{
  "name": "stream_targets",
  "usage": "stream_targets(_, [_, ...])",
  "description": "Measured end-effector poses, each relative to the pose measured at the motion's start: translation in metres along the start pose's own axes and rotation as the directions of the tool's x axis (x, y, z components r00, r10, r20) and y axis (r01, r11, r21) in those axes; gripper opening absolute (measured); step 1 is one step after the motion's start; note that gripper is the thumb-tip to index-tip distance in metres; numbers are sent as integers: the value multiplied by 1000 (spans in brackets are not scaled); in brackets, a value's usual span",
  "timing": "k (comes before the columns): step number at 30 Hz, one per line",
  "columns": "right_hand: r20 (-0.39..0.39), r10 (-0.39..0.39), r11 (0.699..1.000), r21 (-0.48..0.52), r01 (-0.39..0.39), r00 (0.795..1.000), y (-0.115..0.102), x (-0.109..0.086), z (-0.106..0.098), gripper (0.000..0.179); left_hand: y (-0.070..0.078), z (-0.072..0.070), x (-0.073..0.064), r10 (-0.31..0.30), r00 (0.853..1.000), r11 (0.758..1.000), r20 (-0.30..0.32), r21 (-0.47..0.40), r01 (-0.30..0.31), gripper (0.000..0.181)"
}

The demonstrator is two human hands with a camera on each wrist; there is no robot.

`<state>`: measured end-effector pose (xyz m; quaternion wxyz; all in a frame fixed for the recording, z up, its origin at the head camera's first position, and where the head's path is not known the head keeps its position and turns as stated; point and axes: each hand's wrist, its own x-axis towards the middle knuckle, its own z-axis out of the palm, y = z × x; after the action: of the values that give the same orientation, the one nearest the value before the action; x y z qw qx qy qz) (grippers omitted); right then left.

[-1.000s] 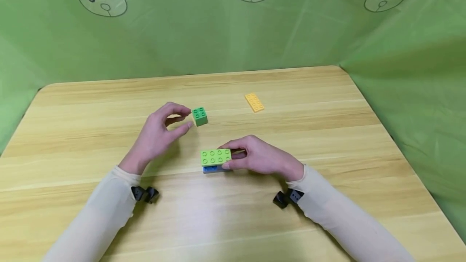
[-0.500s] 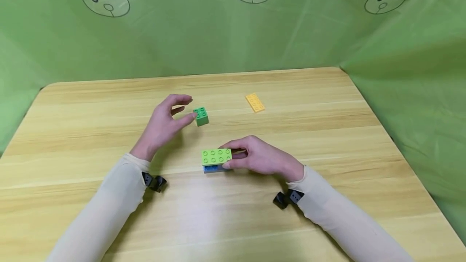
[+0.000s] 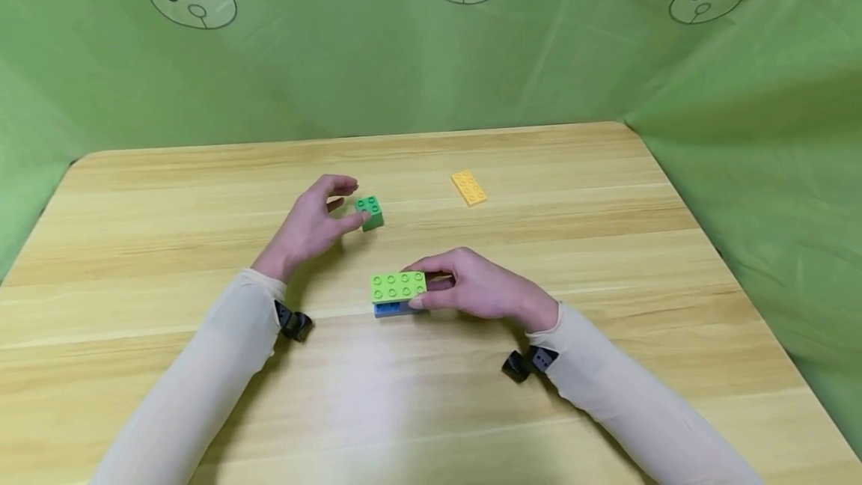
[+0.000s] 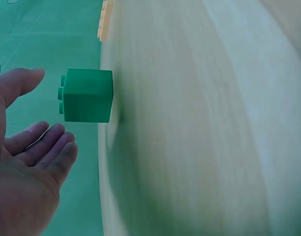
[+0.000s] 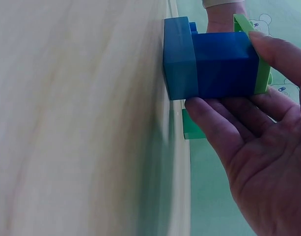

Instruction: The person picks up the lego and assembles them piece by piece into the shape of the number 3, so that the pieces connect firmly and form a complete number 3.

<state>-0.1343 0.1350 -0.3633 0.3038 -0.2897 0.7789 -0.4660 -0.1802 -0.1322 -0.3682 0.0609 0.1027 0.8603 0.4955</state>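
My right hand [image 3: 481,287] grips a small stack of toy building bricks near the middle of the table. A lime green eight-stud plate [image 3: 397,287] tops it. The right wrist view shows a dark blue brick [image 5: 226,64] in the middle and a lighter blue piece [image 5: 179,59] at the base, with thumb and fingers on either side. Farther back, a green four-stud brick [image 3: 373,222] stands on the table. My left hand [image 3: 313,223] is beside it, fingers spread apart from the thumb. In the left wrist view a gap shows between that hand and the green brick [image 4: 89,96].
A flat orange-yellow eight-stud plate [image 3: 468,188] lies toward the back of the wooden table [image 3: 572,230]. Green cloth [image 3: 337,58] with printed outlines hangs behind the table and along its sides. Black wrist cameras sit on both sleeves.
My left hand has moved slightly back and to the right, its thumb now in front of the green brick. My right hand keeps its grip on the stack, which stays in place.
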Motion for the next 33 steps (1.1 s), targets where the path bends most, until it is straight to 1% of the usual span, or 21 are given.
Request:
stream_targets(3, [1,4,1000,3,-4,1000,0,0,0,39,-2,1,2,-27,1000,1000,15,4,27,63])
stream_targets(5, [1,2,1000,4,-2,1000,1,0,0,39,-4,1,3,-34,999,999,23,5,34,62])
stream_targets(10, [0,-4,1000,2,4,1000,2,1,0,39,-6,3,6,-35,998,999,48,-5,36,62])
stream_targets(14, [3,-5,1000,15,5,1000,2,1,1,39,-5,5,7,-44,997,999,59,-2,44,60])
stream_targets(22, [-3,-7,1000,10,7,1000,1,1,0,39,-3,6,11,-84,993,994,83,70,79,60])
stream_targets(25, [0,-5,1000,10,5,1000,1,1,0,39,-3,8,12,-87,992,994,88,81,80,58])
stream_targets(33, [2,-3,1000,7,3,1000,1,0,0,39,-3,7,15,-68,992,993,111,104,56,46])
